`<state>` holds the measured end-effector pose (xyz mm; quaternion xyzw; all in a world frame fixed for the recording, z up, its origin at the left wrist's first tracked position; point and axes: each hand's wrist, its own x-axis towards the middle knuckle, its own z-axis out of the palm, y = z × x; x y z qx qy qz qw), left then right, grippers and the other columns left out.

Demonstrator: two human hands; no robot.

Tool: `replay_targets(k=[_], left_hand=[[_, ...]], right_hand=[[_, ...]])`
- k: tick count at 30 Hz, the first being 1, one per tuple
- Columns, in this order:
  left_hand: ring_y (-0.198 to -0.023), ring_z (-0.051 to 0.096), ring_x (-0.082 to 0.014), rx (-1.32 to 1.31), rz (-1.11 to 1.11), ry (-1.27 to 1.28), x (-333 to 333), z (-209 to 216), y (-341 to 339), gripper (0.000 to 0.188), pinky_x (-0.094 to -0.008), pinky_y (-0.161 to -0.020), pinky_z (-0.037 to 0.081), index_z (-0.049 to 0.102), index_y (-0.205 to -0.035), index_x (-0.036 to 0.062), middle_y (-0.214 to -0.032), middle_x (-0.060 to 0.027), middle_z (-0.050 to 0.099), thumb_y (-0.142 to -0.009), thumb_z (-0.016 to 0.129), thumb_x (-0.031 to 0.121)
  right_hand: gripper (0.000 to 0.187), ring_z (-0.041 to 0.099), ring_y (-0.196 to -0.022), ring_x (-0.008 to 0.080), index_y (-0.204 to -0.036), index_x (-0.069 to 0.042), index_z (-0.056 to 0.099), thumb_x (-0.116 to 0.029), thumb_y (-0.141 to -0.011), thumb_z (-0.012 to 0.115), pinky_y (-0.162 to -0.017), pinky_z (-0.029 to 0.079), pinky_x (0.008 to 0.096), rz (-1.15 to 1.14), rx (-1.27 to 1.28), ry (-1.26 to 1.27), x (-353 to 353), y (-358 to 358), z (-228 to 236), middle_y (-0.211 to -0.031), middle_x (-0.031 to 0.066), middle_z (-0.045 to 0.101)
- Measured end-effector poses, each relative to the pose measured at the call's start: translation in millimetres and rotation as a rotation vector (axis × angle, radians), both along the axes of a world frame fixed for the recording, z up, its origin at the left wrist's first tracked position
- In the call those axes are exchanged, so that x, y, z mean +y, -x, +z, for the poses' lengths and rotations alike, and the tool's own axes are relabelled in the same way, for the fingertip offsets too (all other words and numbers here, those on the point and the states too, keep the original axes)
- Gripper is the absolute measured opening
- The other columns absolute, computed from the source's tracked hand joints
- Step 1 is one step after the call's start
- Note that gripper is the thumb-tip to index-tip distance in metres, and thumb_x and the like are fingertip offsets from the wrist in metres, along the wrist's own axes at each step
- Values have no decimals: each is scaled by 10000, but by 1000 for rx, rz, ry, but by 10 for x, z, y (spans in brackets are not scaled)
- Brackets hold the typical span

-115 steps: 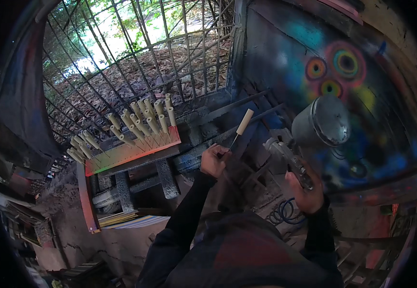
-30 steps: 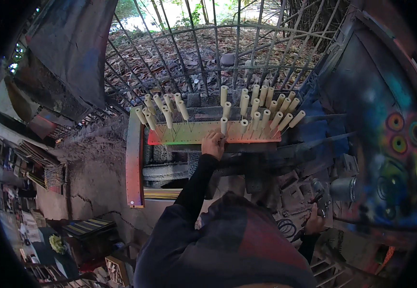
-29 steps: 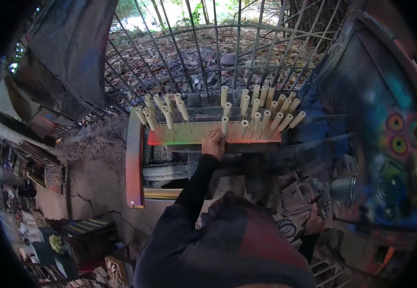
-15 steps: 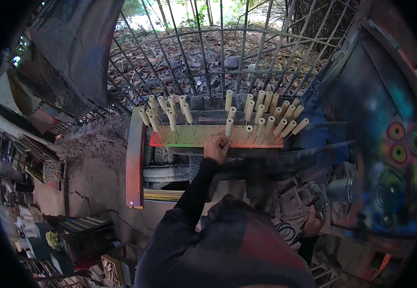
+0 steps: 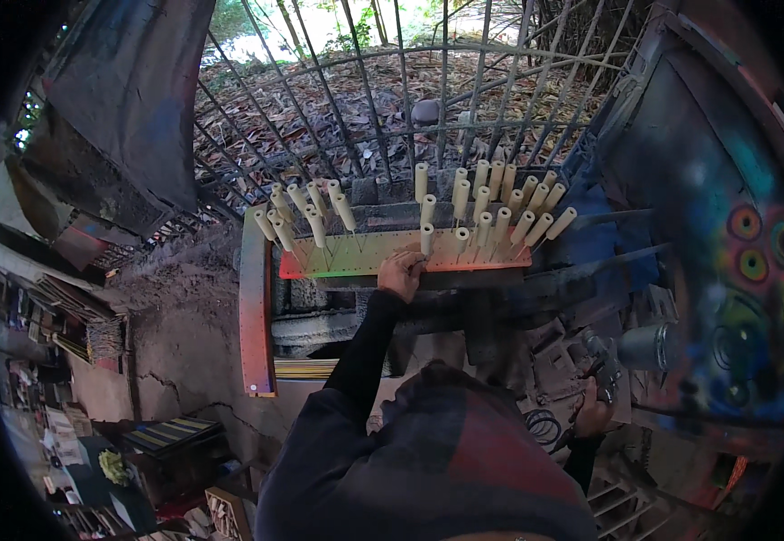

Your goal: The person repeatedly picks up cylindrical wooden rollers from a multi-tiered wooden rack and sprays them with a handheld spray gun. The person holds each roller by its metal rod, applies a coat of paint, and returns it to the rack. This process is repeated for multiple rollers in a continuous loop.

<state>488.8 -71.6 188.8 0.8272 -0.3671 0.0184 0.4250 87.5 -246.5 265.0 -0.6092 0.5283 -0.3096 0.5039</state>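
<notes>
My left hand (image 5: 401,273) is closed at the front edge of a long board (image 5: 356,256) painted red, green and orange and dotted with small holes. Its fingertips pinch just below a pale hollow tube (image 5: 426,239), where a thin stick holds the tube up; the fingers mostly hide that stick. More pale tubes stand on thin sticks along the board, one group (image 5: 313,216) at the left and a larger group (image 5: 505,216) at the right. Low at the right, my right hand (image 5: 593,412) grips a dark metal spray gun (image 5: 604,365), held away from the board.
A second painted board (image 5: 258,307) lies crosswise at the left end. Behind the boards rises a metal bar fence (image 5: 407,99). A grey metal canister (image 5: 646,347) is beside the spray gun, near a coiled hose (image 5: 543,427). Paint-covered sheeting (image 5: 726,270) hangs at the right.
The whole view has shifted slightly. My left hand stays at the same tube, and my right hand still holds the spray gun, with little movement.
</notes>
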Motion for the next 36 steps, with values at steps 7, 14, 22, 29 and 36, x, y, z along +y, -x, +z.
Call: replay_targets(k=[7, 14, 22, 29, 36], left_hand=[[-789, 658, -251, 156, -50, -75, 12, 63, -30, 126, -324, -705, 512, 654, -921, 34, -857, -105, 665, -813, 590, 43], [-739, 656, -259, 276, 15, 24, 26, 64, -119, 129, -339, -673, 520, 666, -897, 64, -827, -108, 652, -771, 643, 70], [-768, 670, -262, 227, 10, -135, -85, 182, -314, 222, -349, -685, 522, 667, -1004, 81, -837, -121, 677, -794, 648, 154], [-747, 656, -287, 155, 86, -187, -173, 159, -343, 144, -382, -663, 511, 661, -894, 98, -790, -96, 673, -778, 655, 183], [-747, 654, -281, 231, 126, -124, -174, -20, -393, 128, -379, -660, 509, 667, -867, 117, -787, -94, 670, -774, 657, 205]], right_hand=[[166, 411, -377, 79, -811, -28, 591, -168, -901, 588, -360, 314, 259, 19, 37, 100, -17, 43, -169, -505, -9, 470], [145, 395, -360, 68, -837, -18, 593, -150, -898, 588, -343, 310, 244, 40, 17, 332, -98, 111, -568, -527, -13, 482], [164, 412, -346, 78, -836, -17, 584, -167, -900, 595, -325, 307, 258, 46, 31, 157, 61, 83, -454, -521, -5, 477], [138, 444, -414, 88, -871, -14, 594, -149, -892, 593, -384, 337, 261, 61, 34, 197, 65, 105, -552, -557, 7, 499], [174, 544, -629, 131, -981, 13, 617, -129, -883, 597, -579, 417, 290, 47, 109, -43, 171, -79, -69, -760, 64, 607]])
